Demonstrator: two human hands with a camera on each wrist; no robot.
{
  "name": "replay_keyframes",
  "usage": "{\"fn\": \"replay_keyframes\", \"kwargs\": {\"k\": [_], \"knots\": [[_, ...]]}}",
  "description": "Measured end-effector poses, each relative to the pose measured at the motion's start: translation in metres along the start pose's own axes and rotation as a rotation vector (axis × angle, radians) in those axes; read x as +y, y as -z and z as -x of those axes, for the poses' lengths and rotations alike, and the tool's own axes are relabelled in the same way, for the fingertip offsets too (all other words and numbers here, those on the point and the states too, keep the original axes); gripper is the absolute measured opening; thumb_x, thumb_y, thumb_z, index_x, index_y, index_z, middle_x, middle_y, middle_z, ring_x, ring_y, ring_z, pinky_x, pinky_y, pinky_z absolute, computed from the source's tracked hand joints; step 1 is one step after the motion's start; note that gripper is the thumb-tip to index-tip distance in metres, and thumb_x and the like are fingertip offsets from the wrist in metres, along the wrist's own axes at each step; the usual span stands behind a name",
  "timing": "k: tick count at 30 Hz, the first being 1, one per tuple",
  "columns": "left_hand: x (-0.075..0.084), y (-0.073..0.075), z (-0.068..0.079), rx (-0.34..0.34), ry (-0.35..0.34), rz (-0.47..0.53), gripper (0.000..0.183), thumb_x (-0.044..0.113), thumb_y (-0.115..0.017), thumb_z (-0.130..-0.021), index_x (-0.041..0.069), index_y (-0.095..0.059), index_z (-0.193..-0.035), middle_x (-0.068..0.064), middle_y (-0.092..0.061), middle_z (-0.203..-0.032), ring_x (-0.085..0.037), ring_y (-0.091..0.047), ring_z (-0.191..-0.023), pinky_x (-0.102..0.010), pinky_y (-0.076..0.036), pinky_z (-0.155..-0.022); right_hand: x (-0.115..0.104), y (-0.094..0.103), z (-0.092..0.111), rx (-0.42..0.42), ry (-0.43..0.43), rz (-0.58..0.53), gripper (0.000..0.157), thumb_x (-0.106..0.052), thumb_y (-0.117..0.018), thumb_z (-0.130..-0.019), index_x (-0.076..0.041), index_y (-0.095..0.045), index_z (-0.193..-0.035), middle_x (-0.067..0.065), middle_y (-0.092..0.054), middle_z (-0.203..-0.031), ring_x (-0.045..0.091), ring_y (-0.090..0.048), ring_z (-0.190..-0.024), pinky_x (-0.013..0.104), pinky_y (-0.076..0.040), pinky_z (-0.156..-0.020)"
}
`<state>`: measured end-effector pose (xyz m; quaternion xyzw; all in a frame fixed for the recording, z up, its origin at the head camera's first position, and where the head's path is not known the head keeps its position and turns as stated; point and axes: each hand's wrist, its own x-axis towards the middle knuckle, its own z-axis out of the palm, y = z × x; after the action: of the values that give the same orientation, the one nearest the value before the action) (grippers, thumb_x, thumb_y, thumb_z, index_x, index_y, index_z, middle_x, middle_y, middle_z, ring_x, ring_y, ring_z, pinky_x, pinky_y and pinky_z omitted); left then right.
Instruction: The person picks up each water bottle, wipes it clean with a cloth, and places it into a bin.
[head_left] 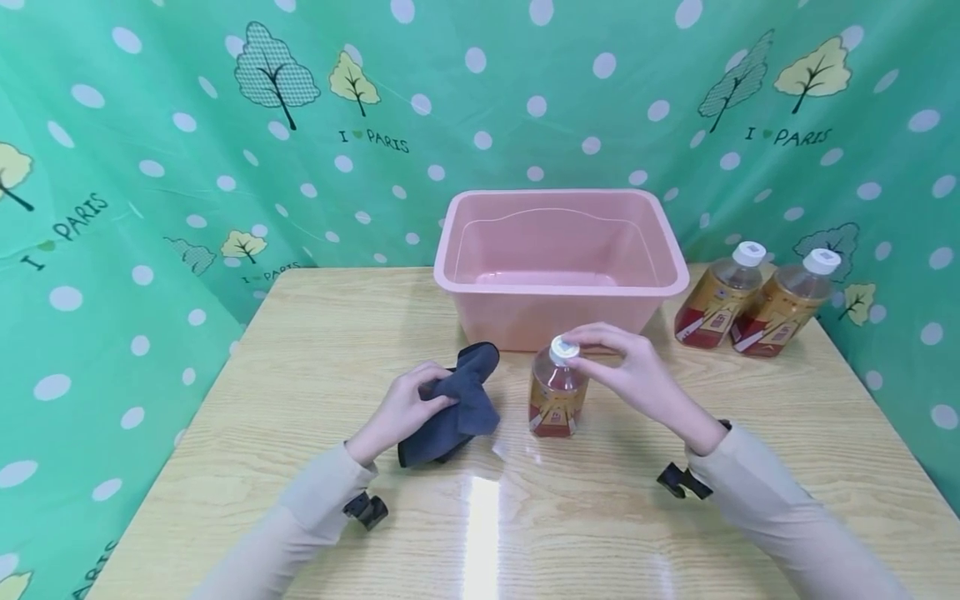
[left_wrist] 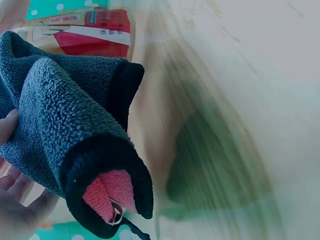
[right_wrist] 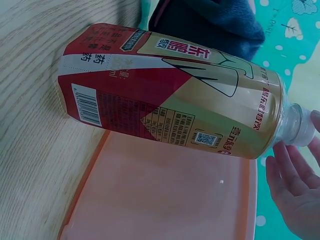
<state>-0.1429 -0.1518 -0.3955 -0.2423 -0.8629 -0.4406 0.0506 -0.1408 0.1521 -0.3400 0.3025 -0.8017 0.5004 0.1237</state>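
My left hand (head_left: 411, 406) grips a dark blue-grey cloth (head_left: 467, 398) with black edging, bunched just left of the bottle. In the left wrist view the cloth (left_wrist: 75, 100) shows a pink underside at its fold and a small loop. With thumb and fingers, my right hand (head_left: 633, 371) pinches the white cap (head_left: 564, 350) of a drink bottle (head_left: 557, 400). The bottle is upright in front of the pink bin. Its red and gold label with a barcode fills the right wrist view, where the bottle (right_wrist: 165, 90) has my right hand (right_wrist: 295, 182) at its cap.
A pink plastic bin (head_left: 555, 312) stands behind the bottle on the wooden table (head_left: 315, 350). Two similar bottles, one nearer the bin (head_left: 716, 302) and one farther right (head_left: 782, 308), stand at the table's right rear. A green patterned curtain (head_left: 480, 108) hangs behind.
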Motion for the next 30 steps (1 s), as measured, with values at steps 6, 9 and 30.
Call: {"fn": "replay_keyframes", "kwargs": {"k": [6, 9, 30], "knots": [[0.013, -0.005, -0.008, 0.006, -0.022, 0.046, 0.019, 0.004, -0.067, -0.075, 0.003, -0.064, -0.093, -0.007, -0.061, -0.096, -0.019, -0.056, -0.089, -0.029, -0.048, -0.069, 0.001, 0.0, 0.001, 0.01, 0.016, 0.026, 0.025, 0.003, -0.066, -0.073, 0.0, -0.064, -0.098, 0.011, -0.062, -0.101, 0.005, -0.055, -0.095, 0.031, -0.048, -0.077], [0.021, -0.008, -0.013, 0.011, -0.023, 0.06, 0.018, 0.004, -0.067, -0.075, 0.003, -0.064, -0.093, -0.006, -0.061, -0.096, -0.018, -0.057, -0.09, -0.029, -0.048, -0.071, 0.001, -0.001, 0.001, 0.018, 0.024, 0.04, 0.025, 0.001, -0.067, -0.073, 0.0, -0.065, -0.098, 0.01, -0.062, -0.101, 0.004, -0.056, -0.095, 0.026, -0.047, -0.078], [0.049, -0.032, -0.032, 0.074, -0.323, -0.063, 0.018, 0.003, -0.068, -0.073, 0.002, -0.064, -0.091, -0.005, -0.059, -0.089, -0.015, -0.057, -0.083, -0.025, -0.045, -0.075, 0.002, -0.002, 0.002, 0.033, -0.002, -0.012, 0.025, 0.004, -0.066, -0.073, 0.0, -0.065, -0.098, 0.01, -0.063, -0.099, 0.005, -0.057, -0.093, 0.018, -0.046, -0.077]]}}
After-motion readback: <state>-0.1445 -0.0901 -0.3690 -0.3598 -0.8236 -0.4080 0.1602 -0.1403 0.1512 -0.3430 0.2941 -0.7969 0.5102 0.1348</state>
